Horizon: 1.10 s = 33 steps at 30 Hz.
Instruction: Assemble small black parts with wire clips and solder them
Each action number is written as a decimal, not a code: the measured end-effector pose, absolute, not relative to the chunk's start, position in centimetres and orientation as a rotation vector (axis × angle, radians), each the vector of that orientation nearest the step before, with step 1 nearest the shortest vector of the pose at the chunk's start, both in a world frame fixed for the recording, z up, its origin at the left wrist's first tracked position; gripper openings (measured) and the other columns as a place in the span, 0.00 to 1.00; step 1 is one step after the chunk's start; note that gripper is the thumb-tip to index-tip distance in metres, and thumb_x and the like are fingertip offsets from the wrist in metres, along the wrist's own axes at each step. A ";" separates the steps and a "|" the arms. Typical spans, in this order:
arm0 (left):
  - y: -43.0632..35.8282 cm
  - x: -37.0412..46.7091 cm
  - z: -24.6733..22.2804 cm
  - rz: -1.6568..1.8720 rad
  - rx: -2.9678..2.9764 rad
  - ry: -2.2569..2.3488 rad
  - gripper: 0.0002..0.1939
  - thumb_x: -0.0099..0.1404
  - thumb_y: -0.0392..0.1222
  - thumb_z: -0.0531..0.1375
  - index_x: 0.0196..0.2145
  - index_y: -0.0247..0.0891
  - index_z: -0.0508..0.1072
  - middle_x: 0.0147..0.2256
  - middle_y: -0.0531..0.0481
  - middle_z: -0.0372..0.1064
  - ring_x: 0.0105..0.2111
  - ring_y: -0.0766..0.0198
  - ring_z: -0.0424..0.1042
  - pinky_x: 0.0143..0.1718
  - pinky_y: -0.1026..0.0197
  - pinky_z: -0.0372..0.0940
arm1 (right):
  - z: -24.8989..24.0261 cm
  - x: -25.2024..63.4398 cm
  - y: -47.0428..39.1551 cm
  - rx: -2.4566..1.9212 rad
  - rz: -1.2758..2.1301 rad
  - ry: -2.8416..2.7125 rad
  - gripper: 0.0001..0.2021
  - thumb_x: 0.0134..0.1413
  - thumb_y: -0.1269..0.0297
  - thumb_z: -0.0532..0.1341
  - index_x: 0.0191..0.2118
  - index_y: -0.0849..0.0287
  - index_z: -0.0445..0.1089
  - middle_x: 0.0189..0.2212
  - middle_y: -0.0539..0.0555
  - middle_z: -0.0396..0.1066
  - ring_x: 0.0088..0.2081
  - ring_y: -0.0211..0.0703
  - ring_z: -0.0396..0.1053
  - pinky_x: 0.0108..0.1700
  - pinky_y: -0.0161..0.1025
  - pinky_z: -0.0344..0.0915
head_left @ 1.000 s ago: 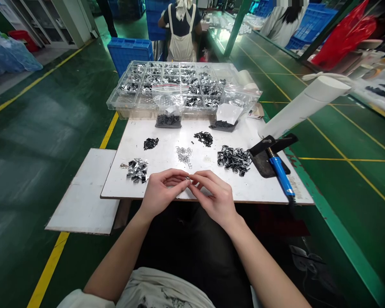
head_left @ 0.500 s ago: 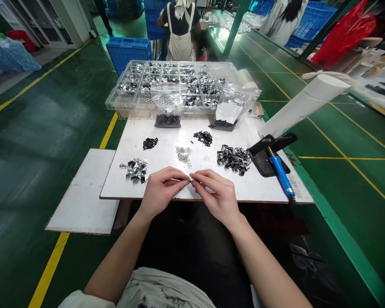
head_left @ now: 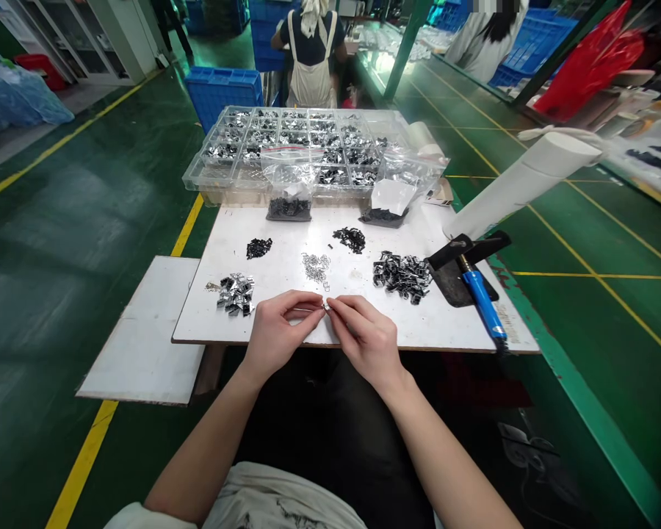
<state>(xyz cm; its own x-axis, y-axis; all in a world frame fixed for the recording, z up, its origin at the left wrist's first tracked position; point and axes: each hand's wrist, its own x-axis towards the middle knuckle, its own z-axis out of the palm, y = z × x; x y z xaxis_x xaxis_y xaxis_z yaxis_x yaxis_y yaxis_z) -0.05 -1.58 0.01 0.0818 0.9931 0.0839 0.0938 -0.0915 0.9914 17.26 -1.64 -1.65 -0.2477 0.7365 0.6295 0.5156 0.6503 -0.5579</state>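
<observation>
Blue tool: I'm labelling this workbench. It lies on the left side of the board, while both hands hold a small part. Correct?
Wrong side: the head view shows the blue tool on the right side of the board. The left hand and right hand hold a small part.

A tiny shiny metallic piece (head_left: 326,306) is pinched between the fingertips of both hands (head_left: 326,306), mostly hidden by them, its exact form too small to tell. Just beyond the hands lies a loose scatter of small silvery wire-like pieces (head_left: 316,267). A heap of shiny silver-and-black pieces (head_left: 236,294) lies left of the hands; a larger dark, glinting heap (head_left: 402,276) lies right.
</observation>
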 end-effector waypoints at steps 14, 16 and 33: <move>-1.6 -0.2 0.4 1.089 1.392 1.208 0.11 0.58 0.42 0.70 0.39 0.36 0.81 0.38 0.46 0.81 0.39 0.56 0.82 0.47 0.57 0.78 | -0.4 19.7 -2.1 -1.141 0.216 -1.811 0.11 0.62 0.72 0.60 0.47 0.57 0.75 0.39 0.57 0.73 0.33 0.40 0.72 0.31 0.37 0.72; -1.6 -0.2 0.3 1.077 1.407 1.202 0.11 0.58 0.42 0.70 0.39 0.36 0.81 0.38 0.46 0.81 0.39 0.56 0.81 0.48 0.57 0.78 | 0.2 20.6 -1.7 -1.287 0.354 -1.769 0.07 0.62 0.69 0.60 0.43 0.57 0.76 0.37 0.55 0.73 0.29 0.38 0.69 0.27 0.36 0.69; -1.4 -0.2 0.4 1.041 1.389 1.221 0.08 0.57 0.39 0.69 0.37 0.37 0.81 0.37 0.47 0.81 0.38 0.55 0.82 0.46 0.56 0.78 | 1.5 18.6 1.2 -1.443 0.555 -2.240 0.09 0.60 0.73 0.62 0.33 0.57 0.80 0.31 0.55 0.75 0.32 0.44 0.73 0.36 0.40 0.65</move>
